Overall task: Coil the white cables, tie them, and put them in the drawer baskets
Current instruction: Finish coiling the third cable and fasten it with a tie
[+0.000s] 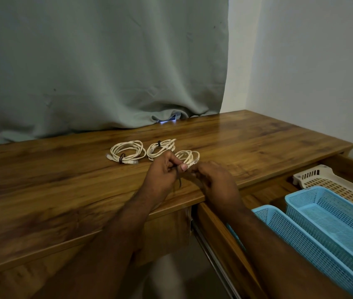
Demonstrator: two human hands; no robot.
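Both hands work just inside the desk's [63, 190] front edge, with bare wood to their left. The left hand [163, 175] pinches a dark tie [178, 180] and the third coil [188, 157]; the right hand [214, 180] curls at the same coil, though its grip is hidden. Three white coils in all: two tied ones, the left coil [128, 151] and the middle coil [160, 147], lie mid-desk. Three baskets sit in the open drawer [216, 225] at right: near blue basket [313, 255], second blue basket [341, 223], white basket [339, 182]. A grey-green curtain [98, 61] drapes over the back edge beside a white wall [311, 72].
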